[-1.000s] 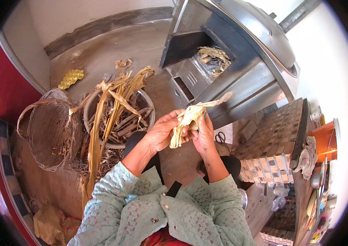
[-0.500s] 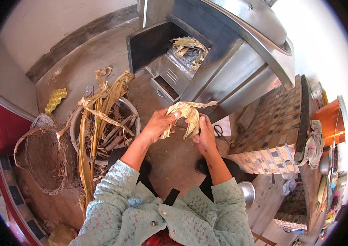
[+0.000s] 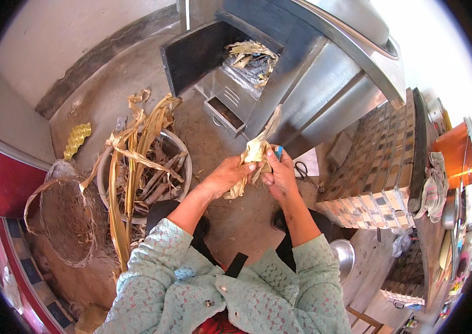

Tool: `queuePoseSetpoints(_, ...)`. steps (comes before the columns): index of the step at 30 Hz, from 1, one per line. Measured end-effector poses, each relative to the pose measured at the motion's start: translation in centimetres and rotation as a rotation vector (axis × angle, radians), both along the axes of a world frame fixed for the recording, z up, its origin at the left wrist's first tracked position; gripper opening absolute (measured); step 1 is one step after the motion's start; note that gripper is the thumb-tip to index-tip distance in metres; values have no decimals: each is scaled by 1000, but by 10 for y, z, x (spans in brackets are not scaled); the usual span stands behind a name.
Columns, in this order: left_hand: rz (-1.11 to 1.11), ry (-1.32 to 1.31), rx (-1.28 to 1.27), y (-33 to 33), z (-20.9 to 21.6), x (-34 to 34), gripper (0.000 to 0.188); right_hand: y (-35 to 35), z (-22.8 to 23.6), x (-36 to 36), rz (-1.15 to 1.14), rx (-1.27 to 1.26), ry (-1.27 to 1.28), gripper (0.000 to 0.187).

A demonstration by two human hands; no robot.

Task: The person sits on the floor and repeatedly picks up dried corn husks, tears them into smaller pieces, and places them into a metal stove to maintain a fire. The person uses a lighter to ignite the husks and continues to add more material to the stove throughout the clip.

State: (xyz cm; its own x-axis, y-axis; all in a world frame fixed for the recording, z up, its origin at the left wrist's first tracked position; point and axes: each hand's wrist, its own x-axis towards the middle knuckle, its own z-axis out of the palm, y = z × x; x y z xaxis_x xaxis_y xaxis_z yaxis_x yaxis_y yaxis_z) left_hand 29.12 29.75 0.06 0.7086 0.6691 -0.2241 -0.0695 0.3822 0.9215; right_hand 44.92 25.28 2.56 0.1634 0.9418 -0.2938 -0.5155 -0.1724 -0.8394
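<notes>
A pale dry corn husk (image 3: 256, 149) is bunched between my hands, one long end pointing up toward the stove. My left hand (image 3: 229, 176) pinches it from the left, thumb on top. My right hand (image 3: 281, 177) is closed against its right side. A small blue object (image 3: 278, 151), perhaps a lighter, shows at my right fingers; most of it is hidden. Ahead stands a metal stove (image 3: 325, 97), its black door (image 3: 194, 55) swung open. More husks (image 3: 251, 55) lie in the firebox opening, over what looks like crumpled plastic. Below it, an ash drawer (image 3: 225, 114) is pulled partly out.
On the left, a metal basin (image 3: 187, 167) holds sticks and long dry stalks, beside a wicker basket (image 3: 63, 222). A yellow wavy tray (image 3: 77, 139) lies on the floor. To the right are scissors (image 3: 301, 170) on white paper, a brick structure (image 3: 372, 161) and a metal bowl (image 3: 345, 259).
My hands have come closer together around the husk. Its long end, pointing right before, now points up toward the stove. The blue object at my right fingers has come into sight.
</notes>
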Motion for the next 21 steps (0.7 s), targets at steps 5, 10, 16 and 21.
queuePoseSetpoints(5,-133,65,-60,0,-2,0,30,-1,2,-5,20,-5,-13,17)
queuePoseSetpoints(10,-80,37,-72,-1,4,1,32,0,-16,-5,-27,23,-243,21)
queuePoseSetpoints(16,65,-189,-229,9,9,-14,27,-2,-3,4,87,123,-138,38)
queuePoseSetpoints(21,125,-285,-291,15,17,-24,24,-6,-3,-10,110,107,-93,40)
